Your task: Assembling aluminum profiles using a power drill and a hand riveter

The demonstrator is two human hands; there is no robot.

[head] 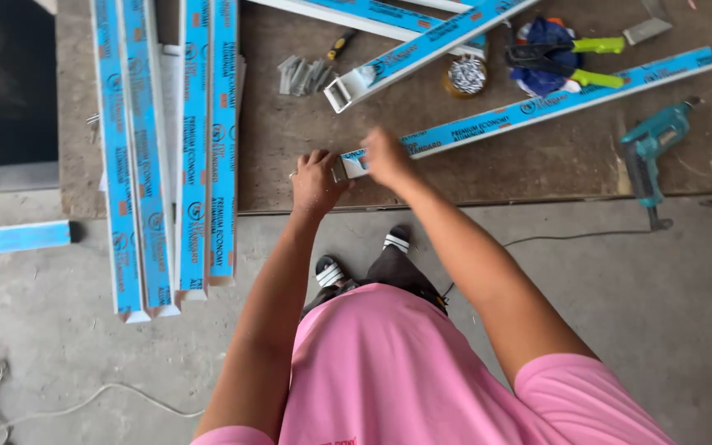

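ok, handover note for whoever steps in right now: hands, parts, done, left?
Left hand: closed at the near end of the long blue-filmed aluminium profile, gripping a small metal piece I cannot make out.
Right hand: pressing down on that same end.
The profile lies diagonally on the brown board worktop.
More blue-filmed profiles stacked at left; teal power drill at right; tin of screws behind.
Done: profile laid out, end held.
Left: the end work looks unfinished; drill untouched.

Both hands, left hand [316, 180] and right hand [386, 156], at the blue-filmed aluminium profile [537, 105] end on the workboard [488, 169].
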